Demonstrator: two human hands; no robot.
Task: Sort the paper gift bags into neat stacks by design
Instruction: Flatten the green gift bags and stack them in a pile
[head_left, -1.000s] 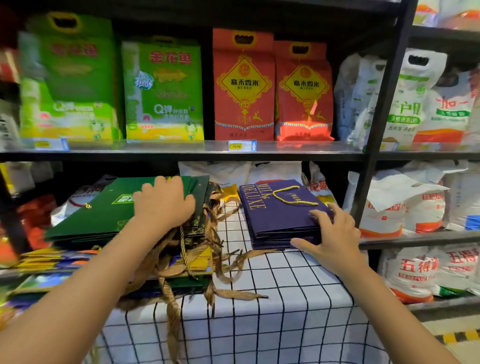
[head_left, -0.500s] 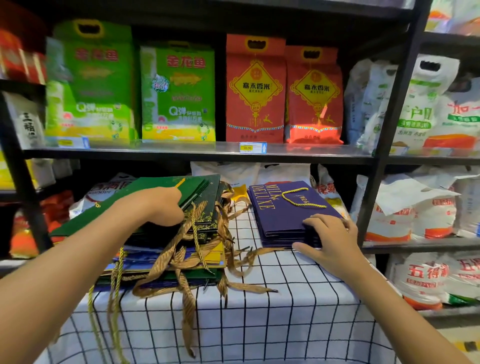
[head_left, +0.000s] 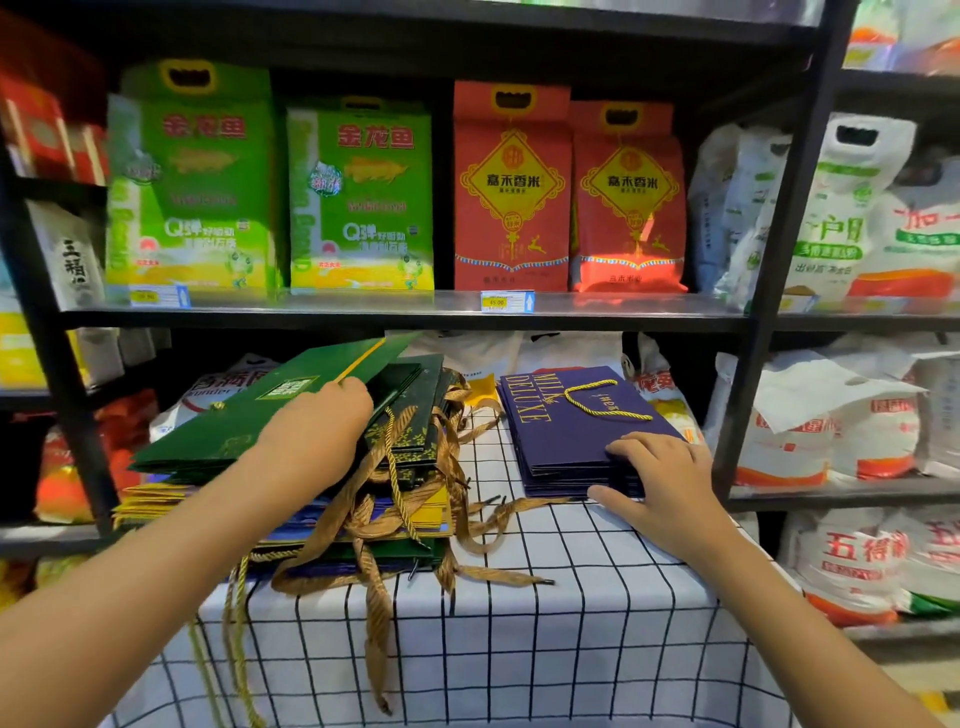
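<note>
A mixed pile of flat gift bags (head_left: 415, 457) with tangled gold ribbon handles lies on the left of the checked tablecloth (head_left: 519, 649). My left hand (head_left: 317, 431) grips the top green bag (head_left: 249, 415) at its edge and tilts it up off the pile. To the right stands a neat stack of purple "Mila Deluxe" bags (head_left: 561, 421) with a gold cord handle on top. My right hand (head_left: 657, 478) rests on the stack's near right corner, fingers over the top and thumb against the side.
A black shelf board (head_left: 405, 312) runs just above the bags, carrying green and red rice packs (head_left: 511, 187). A black upright post (head_left: 763, 291) stands right of the purple stack. White rice sacks (head_left: 831, 426) fill the shelves to the right.
My left hand has shifted from resting on top of the green bag to gripping its edge, and the bag has tilted upward. My right hand stays at the purple stack's corner.
</note>
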